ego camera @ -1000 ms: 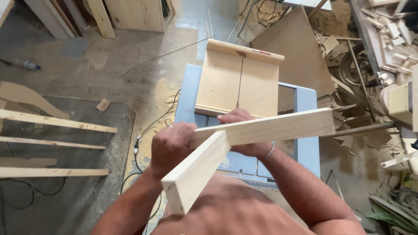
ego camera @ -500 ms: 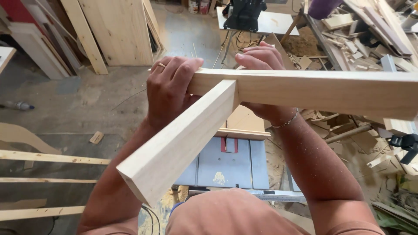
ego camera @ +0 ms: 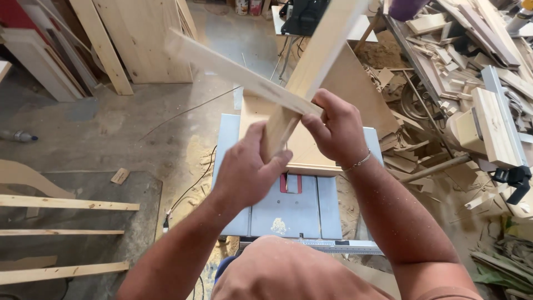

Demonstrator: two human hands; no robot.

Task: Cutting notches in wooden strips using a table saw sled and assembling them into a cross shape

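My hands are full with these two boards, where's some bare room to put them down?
The grey saw table is bare in front of the wooden sled, around the red insert. The concrete floor between the leaning panels and the saw is mostly bare too. The right side is crowded with an offcut pile; strips lie at left.

Table saw (ego camera: 288,208) below hands; scrap pile (ego camera: 444,72) right; planks (ego camera: 61,203) left.

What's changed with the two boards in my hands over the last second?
Both hands, left hand and right hand, kept their grip while swinging the boards: the thick board, earlier pointing toward you, now points up and away; the thin board now slants up-left. The table saw stayed put.
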